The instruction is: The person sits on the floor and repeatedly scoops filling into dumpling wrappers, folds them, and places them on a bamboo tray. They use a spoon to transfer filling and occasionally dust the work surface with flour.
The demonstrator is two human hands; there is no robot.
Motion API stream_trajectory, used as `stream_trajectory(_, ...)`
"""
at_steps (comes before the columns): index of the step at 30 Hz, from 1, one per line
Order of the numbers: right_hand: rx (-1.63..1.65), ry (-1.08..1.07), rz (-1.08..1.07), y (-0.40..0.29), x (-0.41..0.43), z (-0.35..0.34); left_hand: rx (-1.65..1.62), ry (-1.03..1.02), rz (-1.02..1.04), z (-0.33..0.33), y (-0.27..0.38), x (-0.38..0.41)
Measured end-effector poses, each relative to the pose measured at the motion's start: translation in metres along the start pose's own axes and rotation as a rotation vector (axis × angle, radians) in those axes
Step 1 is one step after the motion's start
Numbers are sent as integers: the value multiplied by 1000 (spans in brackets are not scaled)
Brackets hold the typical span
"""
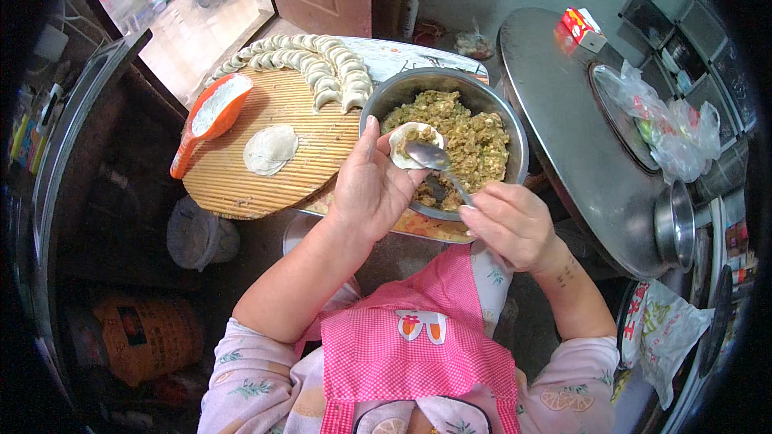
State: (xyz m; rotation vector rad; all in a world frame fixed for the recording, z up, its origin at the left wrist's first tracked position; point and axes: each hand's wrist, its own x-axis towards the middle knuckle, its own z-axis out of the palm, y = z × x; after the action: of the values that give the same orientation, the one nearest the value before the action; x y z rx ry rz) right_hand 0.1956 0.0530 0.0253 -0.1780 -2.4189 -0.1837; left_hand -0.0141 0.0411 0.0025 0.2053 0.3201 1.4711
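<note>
Over the near left rim of a steel bowl (518, 157), my left hand (377, 184) cradles a round dumpling wrapper (398, 143) with a little filling on it. My right hand (515, 223) grips the handle of a metal spoon (429, 155), whose bowl rests over the wrapper. Chopped, yellow-green filling (464, 126) covers much of the steel bowl's inside. A small stack of wrappers (271, 147) lies on the ribbed round board (319, 144) to the left. Curved rows of folded dumplings (325, 66) line the board's far edge.
An orange scoop (232, 110) of white flour sits at the board's left. On the right stands a dark round table (555, 108) with plastic bags (663, 120), a red box (582, 27) and a steel basin (675, 226). A bucket (199, 238) is on the floor.
</note>
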Motion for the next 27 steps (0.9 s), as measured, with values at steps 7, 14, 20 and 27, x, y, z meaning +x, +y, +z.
stream_trajectory(7,-29,14,50,1,1,2,-2,-6,-6,5,-2,-4)
stream_trajectory(14,-13,67,110,3,1,-2,-19,42,-8,5,1,-4)
stream_trajectory(20,1229,533,984,23,-4,-5,39,-63,-90,7,5,-11)
stream_trajectory(27,1126,417,985,27,-8,-5,93,36,-88,9,5,-15)
